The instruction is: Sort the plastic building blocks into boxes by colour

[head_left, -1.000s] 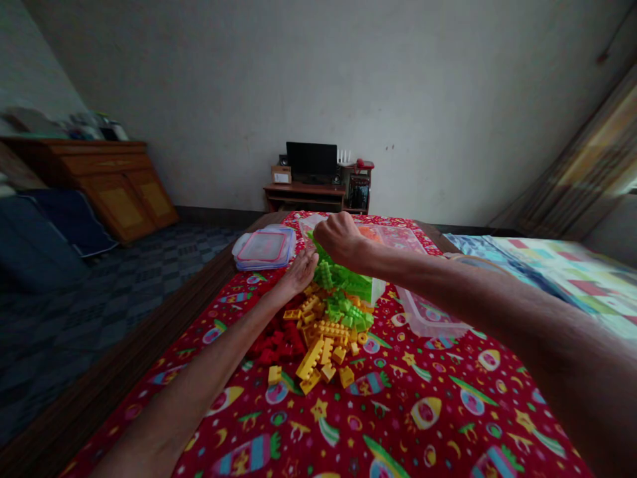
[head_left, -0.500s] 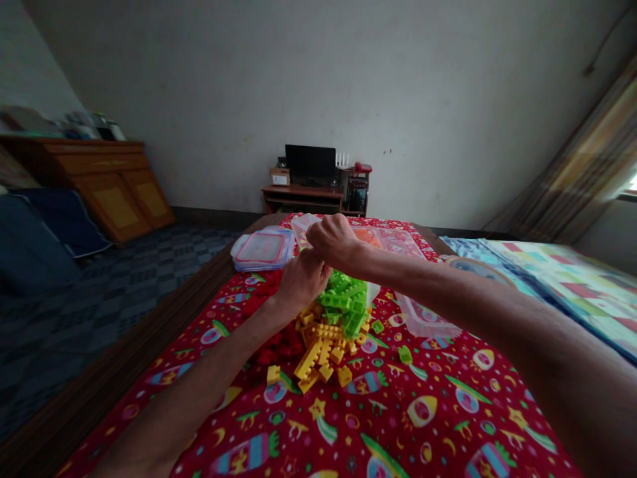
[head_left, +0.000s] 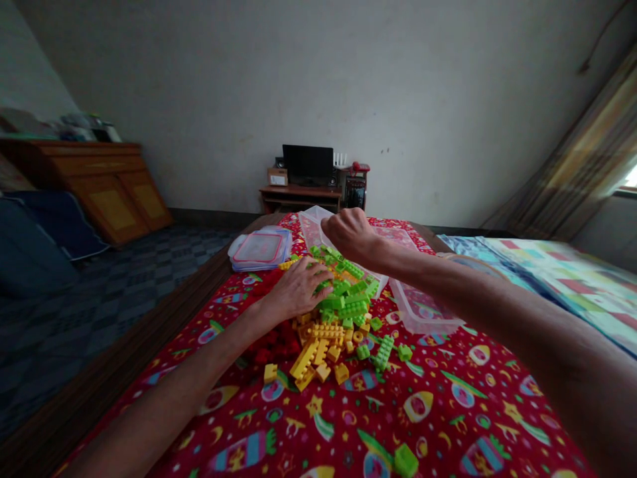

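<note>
Green toy building bricks (head_left: 351, 305) lie in a loose heap on top of yellow bricks (head_left: 326, 332), in the middle of the table. Spread over the heap's left side is my left hand (head_left: 298, 289), fingers apart and touching the bricks. Just behind the heap, my right hand (head_left: 351, 232) is closed in a fist at a tilted clear plastic box (head_left: 314, 224) and seems to grip its rim; the fingertips are hidden. Red bricks (head_left: 276, 342) sit beneath and beside my left forearm.
Stacked box lids (head_left: 261, 247) lie at the back left. Another clear box (head_left: 423, 318) stands right of the heap. Single green bricks (head_left: 383, 352) are scattered on the red patterned cloth (head_left: 358, 411). A bed (head_left: 557, 279) is at the right.
My hands have moved apart. The left has opened onto the heap, and the right has shifted slightly right. Green bricks have spread out, with several loose ones now on the cloth nearer me.
</note>
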The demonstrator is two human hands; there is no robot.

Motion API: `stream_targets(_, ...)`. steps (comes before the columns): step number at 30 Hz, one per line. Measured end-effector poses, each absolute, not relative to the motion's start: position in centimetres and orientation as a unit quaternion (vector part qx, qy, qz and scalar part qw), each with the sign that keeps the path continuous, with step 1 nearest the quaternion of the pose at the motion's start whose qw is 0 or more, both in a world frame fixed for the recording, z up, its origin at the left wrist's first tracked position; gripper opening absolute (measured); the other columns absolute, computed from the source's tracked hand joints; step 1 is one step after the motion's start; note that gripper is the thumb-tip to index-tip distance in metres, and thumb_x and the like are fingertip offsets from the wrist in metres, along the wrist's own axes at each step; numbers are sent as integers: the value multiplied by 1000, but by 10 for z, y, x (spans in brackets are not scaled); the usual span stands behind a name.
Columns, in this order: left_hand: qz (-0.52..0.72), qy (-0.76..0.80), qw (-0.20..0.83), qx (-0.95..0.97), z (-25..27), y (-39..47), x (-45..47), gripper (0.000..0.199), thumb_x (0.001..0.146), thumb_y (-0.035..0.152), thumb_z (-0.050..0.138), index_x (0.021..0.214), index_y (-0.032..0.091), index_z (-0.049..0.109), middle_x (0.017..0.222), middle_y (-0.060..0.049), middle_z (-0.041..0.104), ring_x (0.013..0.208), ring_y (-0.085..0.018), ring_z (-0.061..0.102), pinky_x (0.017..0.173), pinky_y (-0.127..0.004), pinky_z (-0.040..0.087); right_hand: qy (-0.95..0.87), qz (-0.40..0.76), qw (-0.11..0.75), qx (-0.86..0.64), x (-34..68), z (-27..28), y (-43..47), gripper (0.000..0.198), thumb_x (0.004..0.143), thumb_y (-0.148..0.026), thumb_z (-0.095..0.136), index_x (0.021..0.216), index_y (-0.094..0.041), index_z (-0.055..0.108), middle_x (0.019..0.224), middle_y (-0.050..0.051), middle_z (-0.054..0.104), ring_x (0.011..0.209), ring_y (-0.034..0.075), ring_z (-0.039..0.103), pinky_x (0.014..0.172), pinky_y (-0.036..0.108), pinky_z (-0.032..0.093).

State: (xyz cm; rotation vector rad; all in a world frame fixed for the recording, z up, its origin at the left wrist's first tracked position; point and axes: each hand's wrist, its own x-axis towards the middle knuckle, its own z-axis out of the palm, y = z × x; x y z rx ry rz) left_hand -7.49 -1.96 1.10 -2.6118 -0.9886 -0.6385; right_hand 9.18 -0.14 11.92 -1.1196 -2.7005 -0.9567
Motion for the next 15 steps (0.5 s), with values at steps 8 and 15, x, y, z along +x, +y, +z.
stream_targets(8,-273,-354,141,-883,19,-42,-66,26,95,27,41,99,18,65,126,-11,59,123,-27,48,105,-51,36,-877,-300,17,-375,91,122,-15,36,90,-4,30,113,-10,58,99,16,61,89,24,54,74,35,38)
stream_targets(15,-154,100,98,-978,14,-160,6,27,90,29,50,111,32,66,143,6,48,138,-16,34,112,-35,36,-879,-293,21,-376,89,114,6,32,93,-14,36,118,-13,56,98,15,62,96,27,57,79,38,42)
